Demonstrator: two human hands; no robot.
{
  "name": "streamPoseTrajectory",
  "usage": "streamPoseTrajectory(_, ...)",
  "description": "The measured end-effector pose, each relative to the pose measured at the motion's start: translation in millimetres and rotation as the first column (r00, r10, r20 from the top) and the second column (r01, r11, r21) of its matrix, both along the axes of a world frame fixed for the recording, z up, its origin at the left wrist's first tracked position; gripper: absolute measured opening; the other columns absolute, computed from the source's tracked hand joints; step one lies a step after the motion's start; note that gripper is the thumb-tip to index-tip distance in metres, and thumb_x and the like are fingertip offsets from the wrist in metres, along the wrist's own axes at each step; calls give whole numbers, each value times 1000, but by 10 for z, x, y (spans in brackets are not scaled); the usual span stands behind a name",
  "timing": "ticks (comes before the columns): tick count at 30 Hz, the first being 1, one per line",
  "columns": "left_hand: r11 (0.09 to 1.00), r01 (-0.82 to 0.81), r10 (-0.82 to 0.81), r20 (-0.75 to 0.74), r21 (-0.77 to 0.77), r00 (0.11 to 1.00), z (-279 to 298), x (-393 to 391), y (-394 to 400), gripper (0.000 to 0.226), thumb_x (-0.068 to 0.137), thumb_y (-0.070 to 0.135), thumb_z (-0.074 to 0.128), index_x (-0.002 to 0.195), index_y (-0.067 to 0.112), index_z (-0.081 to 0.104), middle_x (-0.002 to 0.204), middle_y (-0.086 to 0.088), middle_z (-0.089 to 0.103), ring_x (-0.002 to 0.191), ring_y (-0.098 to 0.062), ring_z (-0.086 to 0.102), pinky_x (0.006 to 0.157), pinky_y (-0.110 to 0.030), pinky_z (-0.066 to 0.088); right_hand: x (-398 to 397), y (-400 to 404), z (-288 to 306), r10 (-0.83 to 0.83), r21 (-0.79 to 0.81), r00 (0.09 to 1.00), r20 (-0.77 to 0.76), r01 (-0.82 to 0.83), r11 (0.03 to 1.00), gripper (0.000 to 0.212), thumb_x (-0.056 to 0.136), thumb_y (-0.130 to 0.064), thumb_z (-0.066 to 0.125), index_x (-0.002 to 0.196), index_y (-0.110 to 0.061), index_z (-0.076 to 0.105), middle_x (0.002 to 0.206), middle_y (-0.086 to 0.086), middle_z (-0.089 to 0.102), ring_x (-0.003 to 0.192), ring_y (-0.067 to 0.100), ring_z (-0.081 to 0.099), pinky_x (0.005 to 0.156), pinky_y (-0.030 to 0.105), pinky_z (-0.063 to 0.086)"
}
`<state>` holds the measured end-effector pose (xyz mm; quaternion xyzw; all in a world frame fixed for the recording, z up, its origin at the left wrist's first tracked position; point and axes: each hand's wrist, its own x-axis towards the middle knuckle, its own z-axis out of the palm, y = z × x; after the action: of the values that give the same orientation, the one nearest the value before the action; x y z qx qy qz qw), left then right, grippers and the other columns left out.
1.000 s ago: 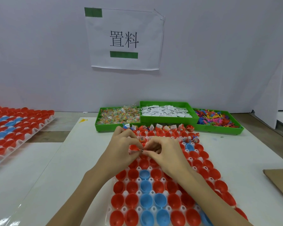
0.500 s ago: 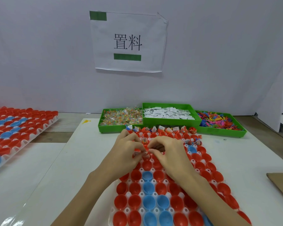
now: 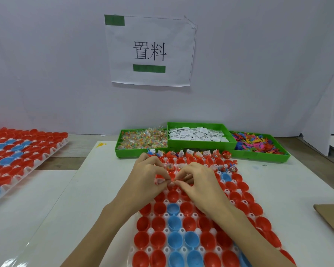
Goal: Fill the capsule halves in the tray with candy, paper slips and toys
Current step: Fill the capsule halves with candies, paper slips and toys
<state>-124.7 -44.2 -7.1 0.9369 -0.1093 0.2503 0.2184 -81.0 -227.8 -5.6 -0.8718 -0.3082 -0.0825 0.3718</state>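
Two hands, left hand (image 3: 146,182) and right hand (image 3: 200,185), hide their pinched slip (image 3: 161,181).

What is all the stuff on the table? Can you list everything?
capsule tray: one, white, holding many red and a few blue halves, centre front; far rows filled
second capsule tray: one, white, red and blue halves, far left
candy bin: one, green, behind tray, left
paper slip bin: one, green, middle
toy bin: one, green, right
wall sign: one, white with green bars, on wall
cardboard: one, brown, right edge
left hand: pinching small wrapped pieces
right hand: fingertips meeting the left's
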Motion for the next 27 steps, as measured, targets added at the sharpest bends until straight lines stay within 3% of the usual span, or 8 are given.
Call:
streamPoseTrajectory(4,1000,2,-2,-2,-5,1000,-1,-9,-9,11,78,24,87,87,23,81,91,14,59,94,-13,43,79,-14,33,-4,39,-32,26,-70,997,72,-21,997,8,88,-10,78,85,-17,74,86,-12,63,78,3,62,75,20,55)
streamPoseTrajectory(8,1000,-9,10,-24,10,1000,-10,-18,-37,9,80,25,85,88,23,80,91,17,54,95,-12,40,81,-17,33,12,64,-40,26,-115,996,88,-16,993,8,89,-12,76,87,-20,74,85,-13,63,78,1,58,72,14,50)
streamPoseTrajectory(14,999,-32,31,-65,-12,997,22,-16,3,8,81,29,83,89,27,82,93,17,59,97,-12,42,83,-23,39,9,-41,61,-4,21,1000,-20,5,1000,8,93,-20,74,95,-23,81,85,-19,65,80,0,64,77,9,51)
streamPoseTrajectory(18,991,-35,20,-115,-128,993,95,-33,83,5,83,36,82,86,32,82,92,20,66,95,-5,49,80,-23,43,60,-230,250,-21,201,994,-104,42,979,10,94,-26,70,95,-27,80,82,-14,74,83,1,69,78,17,56)
streamPoseTrajectory(23,923,-54,21,-90,-381,996,186,-55,181,8,85,40,78,82,33,81,84,17,71,86,-7,61,67,-19,49,152,-553,352,12,360,971,-240,77,930,16,98,-18,65,93,-19,79,82,-5,78,77,13,74,76,29,62)
streamPoseTrajectory(27,847,-167,188,-8,-505,982,171,62,291,7,92,26,74,89,30,78,87,16,73,81,-2,62,66,-10,47,195,-689,336,-21,374,975,-220,104,921,18,99,-21,63,91,-21,79,79,-4,77,75,13,74,71,26,61)
